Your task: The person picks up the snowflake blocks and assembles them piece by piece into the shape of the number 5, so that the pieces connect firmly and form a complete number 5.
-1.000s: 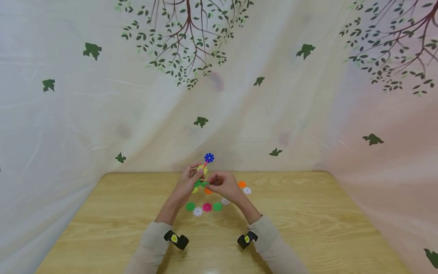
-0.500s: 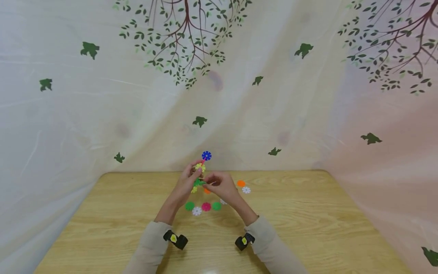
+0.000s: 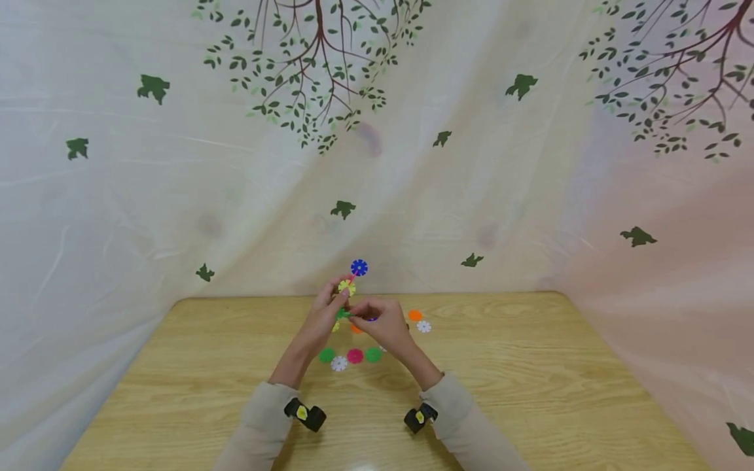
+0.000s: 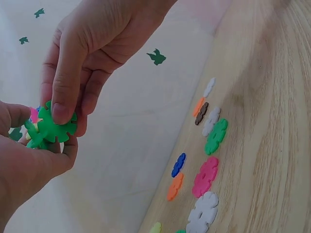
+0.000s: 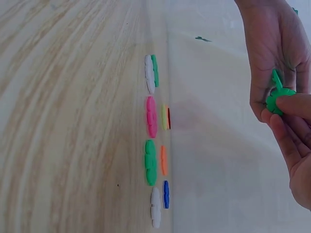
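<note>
Over the far part of the table, my left hand holds a joined build of notched snowflake discs. A blue disc tops it, with a pink piece between that and a yellow disc. Close beside it, my right hand pinches a green snowflake disc between thumb and fingers. In the left wrist view this disc touches another green disc standing at an angle in the left hand's fingers. Whether the two slots are fully engaged cannot be told. Fingers hide much of the build.
Loose snowflake discs lie on the wooden table below the hands: green, white, pink and green. Farther right are an orange disc and a white one. A printed cloth hangs behind the table.
My right hand has moved slightly left, closer to the left hand, and its green disc sits nearer the build. Both hands keep their holds. The head view has shifted a little.
</note>
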`<state>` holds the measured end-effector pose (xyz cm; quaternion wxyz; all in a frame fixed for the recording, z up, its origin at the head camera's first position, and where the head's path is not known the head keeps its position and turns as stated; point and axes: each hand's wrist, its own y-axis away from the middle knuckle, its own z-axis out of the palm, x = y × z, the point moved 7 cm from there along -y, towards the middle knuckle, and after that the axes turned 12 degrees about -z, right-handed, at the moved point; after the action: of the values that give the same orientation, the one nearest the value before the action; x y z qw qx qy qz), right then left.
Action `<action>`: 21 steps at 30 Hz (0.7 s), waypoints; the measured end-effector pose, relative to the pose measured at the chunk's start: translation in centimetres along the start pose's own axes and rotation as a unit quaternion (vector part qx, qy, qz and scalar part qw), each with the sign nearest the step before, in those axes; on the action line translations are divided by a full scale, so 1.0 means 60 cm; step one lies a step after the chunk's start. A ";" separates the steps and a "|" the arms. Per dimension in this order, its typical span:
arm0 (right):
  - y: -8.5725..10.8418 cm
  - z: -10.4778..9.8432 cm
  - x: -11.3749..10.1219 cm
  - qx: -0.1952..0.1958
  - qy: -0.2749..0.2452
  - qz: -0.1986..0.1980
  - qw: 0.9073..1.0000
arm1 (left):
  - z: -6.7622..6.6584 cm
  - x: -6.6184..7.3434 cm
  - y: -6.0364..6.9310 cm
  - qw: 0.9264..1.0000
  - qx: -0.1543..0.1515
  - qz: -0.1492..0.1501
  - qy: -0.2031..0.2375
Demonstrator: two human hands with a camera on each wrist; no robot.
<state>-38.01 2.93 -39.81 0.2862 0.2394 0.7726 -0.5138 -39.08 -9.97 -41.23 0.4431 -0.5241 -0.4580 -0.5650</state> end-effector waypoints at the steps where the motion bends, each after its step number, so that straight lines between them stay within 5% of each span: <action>1: 0.000 -0.001 0.000 0.006 -0.001 -0.005 1.000 | 0.001 0.001 0.001 1.000 0.000 0.001 0.000; 9: 0.002 -0.007 -0.007 0.027 -0.010 -0.021 0.999 | 0.012 0.008 0.006 1.000 -0.018 0.017 -0.001; 21: -0.007 -0.026 -0.002 -0.032 0.001 0.014 0.999 | 0.002 0.011 0.007 0.999 -0.036 0.012 0.004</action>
<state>-38.52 4.21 -38.96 0.3004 0.2416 0.7853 -0.4844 -38.69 -9.92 -40.56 0.4321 -0.5429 -0.4295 -0.5780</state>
